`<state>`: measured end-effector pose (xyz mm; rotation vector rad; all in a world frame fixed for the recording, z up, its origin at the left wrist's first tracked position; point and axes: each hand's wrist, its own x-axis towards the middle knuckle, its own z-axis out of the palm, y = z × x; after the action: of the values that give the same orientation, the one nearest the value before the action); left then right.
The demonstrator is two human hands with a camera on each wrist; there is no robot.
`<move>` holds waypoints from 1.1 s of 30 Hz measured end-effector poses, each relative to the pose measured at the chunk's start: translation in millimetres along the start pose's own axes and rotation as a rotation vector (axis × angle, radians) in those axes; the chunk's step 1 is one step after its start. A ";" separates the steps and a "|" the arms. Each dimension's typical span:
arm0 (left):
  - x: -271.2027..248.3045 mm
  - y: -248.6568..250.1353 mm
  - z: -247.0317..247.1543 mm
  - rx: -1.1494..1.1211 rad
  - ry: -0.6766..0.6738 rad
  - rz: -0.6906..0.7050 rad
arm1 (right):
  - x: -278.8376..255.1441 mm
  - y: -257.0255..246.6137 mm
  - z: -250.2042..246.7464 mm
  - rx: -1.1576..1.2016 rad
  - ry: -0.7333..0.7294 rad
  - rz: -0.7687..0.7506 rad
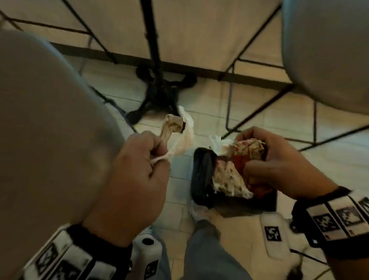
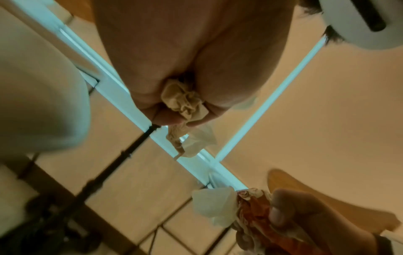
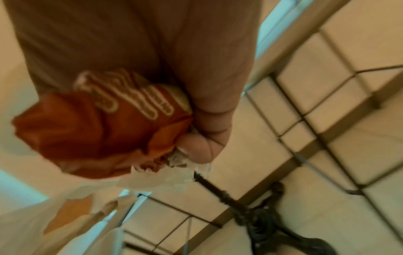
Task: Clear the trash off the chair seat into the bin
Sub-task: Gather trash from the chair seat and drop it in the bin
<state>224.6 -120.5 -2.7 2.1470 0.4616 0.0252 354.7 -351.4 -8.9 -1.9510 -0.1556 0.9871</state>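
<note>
My left hand (image 1: 157, 153) pinches a crumpled brown paper and white napkin (image 1: 180, 129), which hang up and to the left of the bin. In the left wrist view the same paper bundle (image 2: 185, 103) sticks out of my fist. My right hand (image 1: 270, 161) grips a crumpled red-and-white wrapper (image 1: 247, 149) with a white napkin, right over the black bin (image 1: 201, 177). In the right wrist view the red wrapper (image 3: 98, 124) fills my grip. The bin on the tiled floor holds crumpled paper trash (image 1: 228, 180).
A grey chair seat (image 1: 41, 121) bulges at the left and another rounded seat (image 1: 338, 51) at the top right. A black table pedestal (image 1: 158, 87) stands beyond the bin. Thin black chair legs (image 1: 230, 101) cross the floor. My leg and shoe (image 1: 204, 237) are below the bin.
</note>
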 end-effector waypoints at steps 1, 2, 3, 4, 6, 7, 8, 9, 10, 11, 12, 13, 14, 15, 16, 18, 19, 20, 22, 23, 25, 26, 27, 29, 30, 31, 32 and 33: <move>7.7 0.3 24.7 0.012 -0.049 0.005 | -3.4 26.3 -9.5 0.048 0.033 0.044; 15.4 -0.8 51.1 0.017 -0.098 0.004 | -5.6 54.0 -18.5 0.098 0.057 0.089; 22.8 -3.6 77.8 0.024 -0.148 -0.005 | -6.5 81.4 -25.6 0.148 0.083 0.135; 30.0 -7.6 106.1 0.038 -0.202 -0.017 | -6.1 110.1 -31.8 0.195 0.115 0.183; 42.6 -19.7 162.4 0.076 -0.310 -0.063 | 0.0 163.8 -39.7 0.263 0.172 0.274; 47.7 -27.2 190.4 0.100 -0.360 -0.087 | 5.5 189.3 -41.3 0.297 0.190 0.313; 51.2 -35.5 217.9 0.122 -0.411 -0.110 | 12.2 215.5 -42.3 0.340 0.212 0.350; 53.6 -44.3 243.5 0.141 -0.461 -0.136 | 20.4 240.4 -43.1 0.385 0.233 0.387; 55.3 -54.9 268.7 0.160 -0.510 -0.167 | 29.9 266.2 -44.1 0.421 0.258 0.423; 56.2 -66.6 292.8 0.184 -0.560 -0.208 | 39.1 290.5 -44.7 0.446 0.283 0.461; 57.1 -77.8 314.7 0.207 -0.604 -0.250 | 48.9 313.7 -45.2 0.472 0.301 0.494; 58.3 -89.1 335.2 0.229 -0.639 -0.287 | 58.8 335.2 -45.3 0.505 0.315 0.525; 60.2 -100.8 355.2 0.254 -0.670 -0.314 | 68.6 355.0 -45.1 0.540 0.329 0.557; 62.3 -111.8 373.0 0.275 -0.698 -0.346 | 78.8 374.2 -44.2 0.566 0.343 0.596; 64.1 -123.0 389.4 0.279 -0.718 -0.384 | 88.2 394.5 -42.6 0.581 0.362 0.641; 67.9 -145.0 417.7 0.246 -0.727 -0.477 | 104.6 433.1 -38.6 0.621 0.390 0.699; 67.6 -156.6 429.2 0.219 -0.729 -0.529 | 111.2 452.9 -34.4 0.652 0.414 0.720; 67.6 -166.6 439.6 0.171 -0.729 -0.580 | 116.3 467.6 -30.1 0.686 0.445 0.737; 63.5 -186.9 455.4 -0.013 -0.736 -0.702 | 122.6 487.2 -19.1 0.767 0.510 0.746; 60.3 -192.8 460.2 -0.105 -0.760 -0.751 | 124.5 491.7 -13.6 0.823 0.527 0.752; 54.2 -203.8 464.8 -0.149 -0.772 -0.794 | 127.1 499.7 -3.3 0.927 0.533 0.784; 51.8 -208.5 464.4 -0.133 -0.758 -0.796 | 128.3 501.9 0.1 0.943 0.533 0.804; 50.3 -212.3 462.4 -0.113 -0.751 -0.795 | 129.3 500.6 1.8 0.939 0.530 0.819; 49.6 -217.3 457.0 -0.103 -0.754 -0.820 | 131.2 498.4 3.9 0.928 0.537 0.834; 50.0 -216.7 452.4 -0.103 -0.760 -0.834 | 129.9 494.1 3.8 0.918 0.538 0.836; 49.9 -218.3 447.4 -0.098 -0.750 -0.838 | 128.0 488.4 3.7 0.909 0.542 0.835; 49.5 -215.4 439.8 -0.100 -0.734 -0.838 | 125.3 481.5 4.0 0.919 0.538 0.826; 49.3 -211.2 430.2 -0.120 -0.720 -0.827 | 121.5 474.7 4.8 0.935 0.523 0.809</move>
<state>284.6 -334.4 -430.1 1.5566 0.8329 -1.1026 306.5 -564.0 -447.7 -1.2755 1.2497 0.7533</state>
